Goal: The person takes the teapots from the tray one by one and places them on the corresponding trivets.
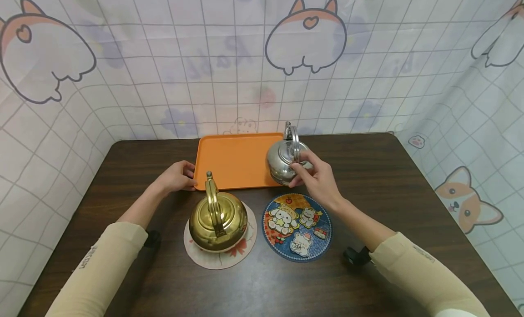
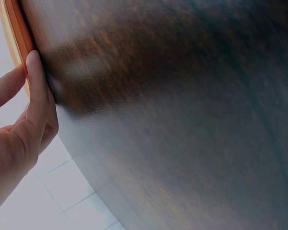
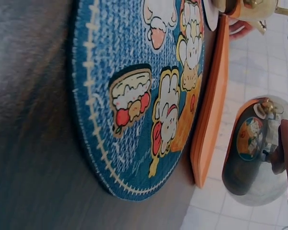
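Note:
A shiny silver teapot (image 1: pixel 282 160) with an arched handle is over the right end of an orange tray (image 1: pixel 233 164). My right hand (image 1: pixel 317 176) grips the teapot at the lower end of its handle, and the right wrist view shows the teapot's body (image 3: pixel 254 148) raised above the tray's rim. At the tray's left end, my left hand (image 1: pixel 179 176) pinches the rim, thumb on the inner side and fingers along the outer wall (image 2: pixel 21 33). A gold teapot (image 1: pixel 217 221) stands on a pale round mat (image 1: pixel 192 251) in front of the tray.
Right of the gold teapot lies a round blue mat (image 1: pixel 296 228) with cartoon animals. All stand on a dark wooden table (image 1: pixel 262 289). A white tiled-pattern curtain (image 1: pixel 229 80) with corgi prints hangs behind the table and along its sides.

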`<state>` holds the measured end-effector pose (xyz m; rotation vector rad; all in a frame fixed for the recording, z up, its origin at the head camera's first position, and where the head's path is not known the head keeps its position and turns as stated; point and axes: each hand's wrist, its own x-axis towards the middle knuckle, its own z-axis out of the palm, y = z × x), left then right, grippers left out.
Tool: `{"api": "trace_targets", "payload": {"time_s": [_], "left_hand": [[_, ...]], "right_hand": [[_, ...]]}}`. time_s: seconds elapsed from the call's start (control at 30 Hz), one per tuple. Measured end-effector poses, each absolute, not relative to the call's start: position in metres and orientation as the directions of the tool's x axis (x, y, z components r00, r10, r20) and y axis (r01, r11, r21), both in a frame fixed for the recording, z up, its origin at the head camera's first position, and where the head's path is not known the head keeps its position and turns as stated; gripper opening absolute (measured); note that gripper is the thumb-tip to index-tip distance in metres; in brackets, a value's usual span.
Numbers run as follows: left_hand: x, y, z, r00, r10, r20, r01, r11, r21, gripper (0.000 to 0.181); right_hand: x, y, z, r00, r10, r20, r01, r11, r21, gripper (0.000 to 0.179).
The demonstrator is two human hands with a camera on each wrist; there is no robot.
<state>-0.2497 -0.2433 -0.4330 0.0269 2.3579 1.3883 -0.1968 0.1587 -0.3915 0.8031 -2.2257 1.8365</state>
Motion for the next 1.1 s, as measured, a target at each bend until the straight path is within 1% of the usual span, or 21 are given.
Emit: {"api": "trace_targets", "payload": {"time_s": [0.1, 0.4, 0.73, 0.9, 1.1], "left_hand": [[-0.250, -0.243, -0.433, -0.919, 0.213, -0.332, -0.188, 0.505, 0.842, 0.059], [-0.250, -0.244, -0.432, -0.918, 0.209, -0.336, -0.190, 0.511, 0.838, 0.060], [-0.248, -0.242, -0.433, -0.921, 0.211, -0.327, -0.184, 0.504, 0.844, 0.058], [-0.247, -0.242, -0.432, -0.921, 0.210, -0.329, -0.185, 0.507, 0.842, 0.057], [-0.247, -0.240, -0.432, -0.922, 0.207, -0.326, -0.183, 0.511, 0.840, 0.057]], "right_hand": [[-0.188, 0.159, -0.382, -0.849, -0.310, 0.429, -0.483, 0.122, -0.867, 0.019], [-0.179, 0.166, -0.378, -0.854, -0.309, 0.417, -0.476, 0.145, -0.867, 0.017], [-0.181, 0.185, -0.402, -0.867, -0.277, 0.414, -0.467, 0.160, -0.870, 0.018], [-0.176, 0.191, -0.405, -0.859, -0.267, 0.437, -0.483, 0.135, -0.865, 0.018], [-0.167, 0.195, -0.405, -0.854, -0.272, 0.444, -0.492, 0.140, -0.859, 0.018]]}}
